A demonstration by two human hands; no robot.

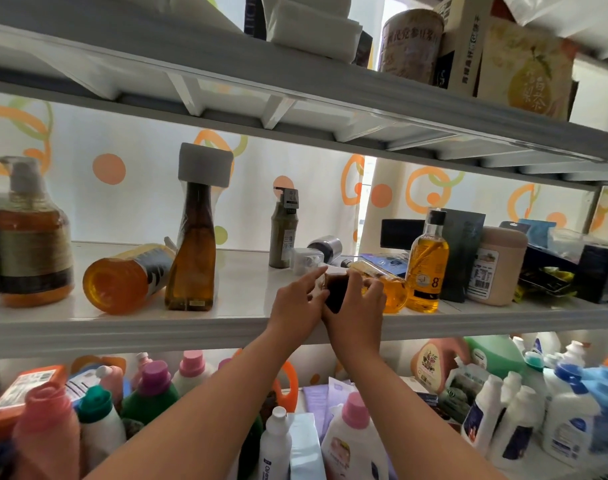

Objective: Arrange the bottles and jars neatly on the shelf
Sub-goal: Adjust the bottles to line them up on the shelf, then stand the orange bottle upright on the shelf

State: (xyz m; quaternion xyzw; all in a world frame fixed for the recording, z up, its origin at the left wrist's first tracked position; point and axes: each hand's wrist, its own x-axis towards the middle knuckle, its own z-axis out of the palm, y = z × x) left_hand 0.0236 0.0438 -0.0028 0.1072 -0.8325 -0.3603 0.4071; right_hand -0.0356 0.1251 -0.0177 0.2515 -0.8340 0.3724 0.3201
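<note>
On the middle shelf [226, 317], near its front edge, I have both hands around a small dark jar [337, 292]: my left hand [297, 306] cups its left side with the index finger pointing loose toward the back, and my right hand [356, 306] wraps the right side with fingers curled over the top. Whether the jar is resting on the board or already lifted, I cannot tell, since my palms hide its base. The nearest risk, as I judge it, lies just beside my right knuckles: a tipped amber bottle [387, 285] lies on its side, touching or nearly touching my fingers, and beyond it stands an upright yellow bottle with a black cap [427, 265]. If I swing the jar rightward, I could roll the lying bottle into the upright one or nudge it off the front lip onto the crowded detergent bottles [358, 441] below. Behind my hands sit a clear cap-like piece [304, 259] and a silver-ended cylinder [325, 247], easy to knock backward. To the left, an orange bottle on its side [122, 278] leans close to a tall brown bottle [191, 254] and could topple it if the shelf is jolted.
</note>
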